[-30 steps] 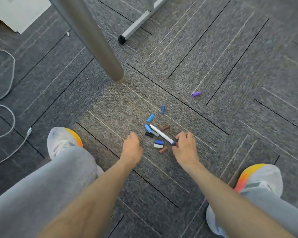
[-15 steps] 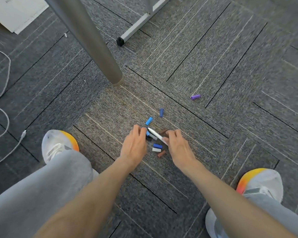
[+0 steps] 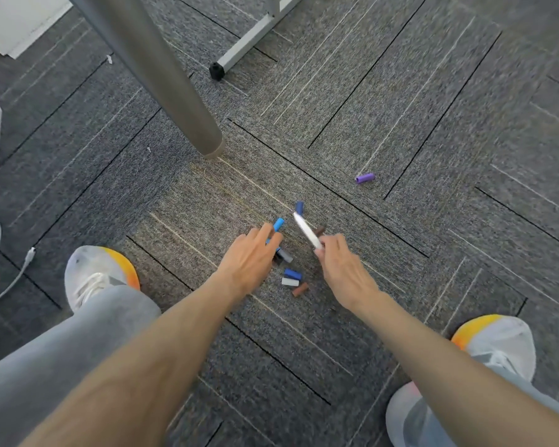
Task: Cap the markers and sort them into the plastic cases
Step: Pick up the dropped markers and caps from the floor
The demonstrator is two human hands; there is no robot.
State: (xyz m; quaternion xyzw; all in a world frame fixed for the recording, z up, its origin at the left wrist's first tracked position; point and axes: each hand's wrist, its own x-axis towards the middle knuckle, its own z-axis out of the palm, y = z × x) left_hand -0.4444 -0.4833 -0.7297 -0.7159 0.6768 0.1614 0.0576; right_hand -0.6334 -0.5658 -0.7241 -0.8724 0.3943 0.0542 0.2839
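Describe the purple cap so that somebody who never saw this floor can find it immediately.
Find the thick grey table leg that stands on the carpet. Below its foot lies a cluster of caps in blue, white and brown. The purple cap lies to the right of that cluster, alone and touching nothing, and it is the only purple one.

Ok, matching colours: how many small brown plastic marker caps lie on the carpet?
2. One brown cap lies nearest the person, by a white cap; another peeks from behind the white marker in the right hand. More may be hidden.
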